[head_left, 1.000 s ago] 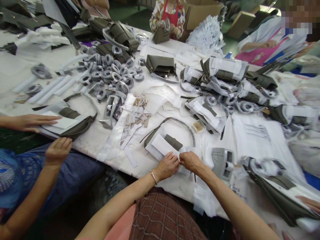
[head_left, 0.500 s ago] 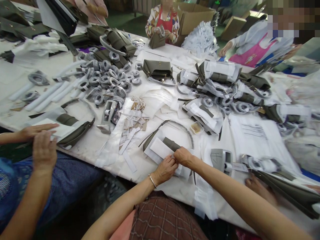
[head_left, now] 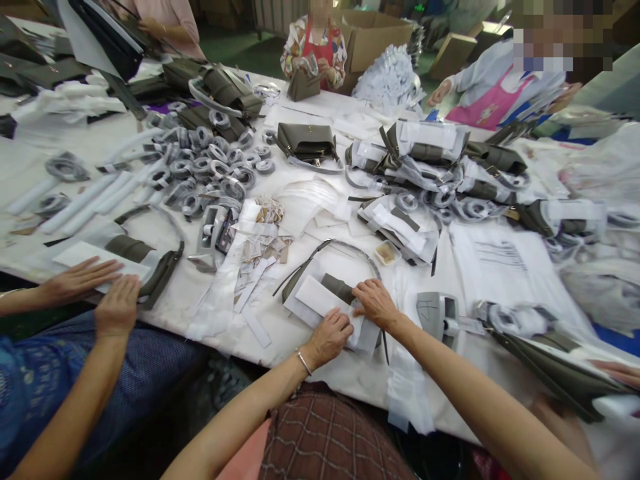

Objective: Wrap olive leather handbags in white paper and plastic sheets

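Observation:
In front of me lies a dark olive handbag (head_left: 339,288), with a white sheet (head_left: 317,296) laid across it and translucent wrapping (head_left: 369,333) around its near end. My left hand (head_left: 331,339) is closed at the near edge of the sheet, fingers bent and pressed together. Just to its right, my right hand (head_left: 376,304) curls its fingers down over the wrapped end of the bag; its fingertips are partly hidden. The bag's covered strap (head_left: 350,246) arches over the table behind it.
A tape dispenser (head_left: 439,319) stands right of my right hand. Paper strips (head_left: 256,327) lie to the left. Behind are wrapped bags (head_left: 425,143) and coiled straps (head_left: 200,167). A co-worker's hands (head_left: 117,300) press on another bag at left; another person handles a bag (head_left: 545,367) at right.
My right hand has loosened and opened its fingers somewhat, shifting slightly apart from my left. The left co-worker's hands moved right over their bag. The whole view has shifted a little.

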`<state>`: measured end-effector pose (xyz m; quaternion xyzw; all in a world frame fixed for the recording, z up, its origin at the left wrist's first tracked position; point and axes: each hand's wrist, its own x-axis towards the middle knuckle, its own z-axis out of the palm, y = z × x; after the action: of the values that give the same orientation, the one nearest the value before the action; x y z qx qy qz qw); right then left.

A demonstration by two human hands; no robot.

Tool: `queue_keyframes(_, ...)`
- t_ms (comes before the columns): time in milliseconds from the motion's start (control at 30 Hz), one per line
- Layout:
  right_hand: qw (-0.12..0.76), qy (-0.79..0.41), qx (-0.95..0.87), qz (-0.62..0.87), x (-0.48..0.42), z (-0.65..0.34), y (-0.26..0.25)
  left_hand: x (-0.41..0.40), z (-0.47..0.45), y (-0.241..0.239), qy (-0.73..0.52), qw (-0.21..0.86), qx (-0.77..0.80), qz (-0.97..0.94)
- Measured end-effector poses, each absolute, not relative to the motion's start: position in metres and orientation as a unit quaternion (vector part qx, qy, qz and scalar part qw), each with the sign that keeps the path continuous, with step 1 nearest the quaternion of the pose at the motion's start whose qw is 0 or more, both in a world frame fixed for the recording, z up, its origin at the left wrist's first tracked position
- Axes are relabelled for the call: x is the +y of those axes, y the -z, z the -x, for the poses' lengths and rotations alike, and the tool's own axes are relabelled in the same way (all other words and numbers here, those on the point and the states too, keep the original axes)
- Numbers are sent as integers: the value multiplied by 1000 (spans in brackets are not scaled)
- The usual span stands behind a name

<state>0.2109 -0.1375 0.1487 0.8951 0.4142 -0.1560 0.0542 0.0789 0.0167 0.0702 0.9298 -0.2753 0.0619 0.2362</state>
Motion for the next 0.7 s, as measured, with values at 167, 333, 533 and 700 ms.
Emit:
queue_keyframes(167, 17, 90, 286, -954, -160, -207, -147, 17, -78, -72, -58, 234, -278, -930)
queue_keyframes(333, -87, 97, 223, -966, -167, -179, -138, 18, -78, -74, -60, 236, -274, -930)
queue_keyframes(533, -110, 99, 176, -973, -157, -171, -121, 17, -80, -83, -42, 253, -269, -928)
queue_keyframes(700, -232, 32, 68, -970, -178, -183, -113, 31, -86, -108, -33, 340, -259, -904)
